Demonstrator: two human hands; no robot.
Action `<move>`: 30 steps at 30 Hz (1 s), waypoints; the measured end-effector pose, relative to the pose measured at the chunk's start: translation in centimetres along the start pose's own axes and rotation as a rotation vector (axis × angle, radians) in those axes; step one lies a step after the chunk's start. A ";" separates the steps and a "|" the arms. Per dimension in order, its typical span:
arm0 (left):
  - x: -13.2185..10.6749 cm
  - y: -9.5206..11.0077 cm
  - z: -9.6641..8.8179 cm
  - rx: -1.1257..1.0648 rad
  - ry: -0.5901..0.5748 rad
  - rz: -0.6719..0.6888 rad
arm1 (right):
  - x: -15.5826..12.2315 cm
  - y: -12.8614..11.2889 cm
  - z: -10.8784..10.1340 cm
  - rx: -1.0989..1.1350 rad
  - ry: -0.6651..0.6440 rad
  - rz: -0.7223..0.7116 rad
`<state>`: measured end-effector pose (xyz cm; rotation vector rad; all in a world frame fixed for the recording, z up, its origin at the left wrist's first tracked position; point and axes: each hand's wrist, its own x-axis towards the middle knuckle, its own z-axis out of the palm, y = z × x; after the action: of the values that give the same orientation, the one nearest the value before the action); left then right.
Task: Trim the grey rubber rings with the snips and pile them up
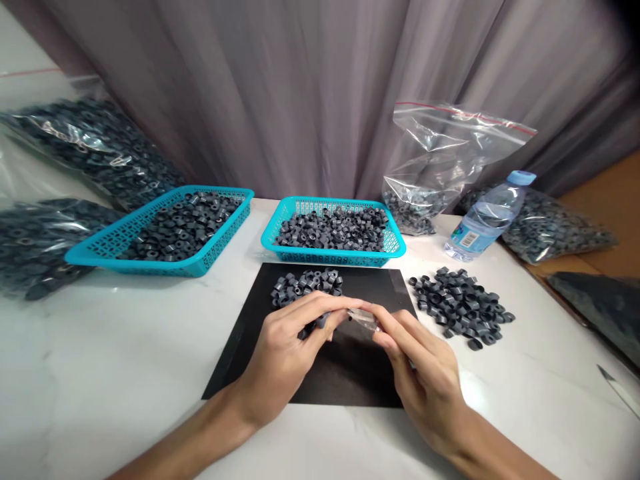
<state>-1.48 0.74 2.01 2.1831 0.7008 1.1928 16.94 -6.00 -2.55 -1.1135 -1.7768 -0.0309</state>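
Note:
My left hand [287,347] and my right hand [425,373] meet over a black mat [350,373] on the white table. The left fingers pinch a small grey ring part [323,321]. The right fingers pinch a small clear, shiny piece [364,318] that touches the left fingertips; I cannot make out what it is. Just beyond the hands a small heap of grey ring parts [307,283] lies on the mat. A larger heap of the same parts [463,305] lies on the table to the right of the mat.
Two teal baskets [103,247] [395,243] full of grey rings stand behind the mat. An open zip bag [435,167], a water bottle [487,220] and more filled bags [90,147] lie around. A blade tip [617,387] shows at the right edge.

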 end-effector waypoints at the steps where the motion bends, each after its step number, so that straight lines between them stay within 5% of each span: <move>1: 0.0 0.0 0.0 0.002 0.001 0.006 | -0.1 0.0 0.0 0.001 -0.003 0.005; 30: 0.2 0.0 0.2 0.023 -0.006 0.024 | -0.2 0.1 0.0 -0.063 -0.016 -0.017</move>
<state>-1.25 0.85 2.01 2.2190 0.6911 1.1953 17.06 -6.02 -2.73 -1.1471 -1.8104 -0.0888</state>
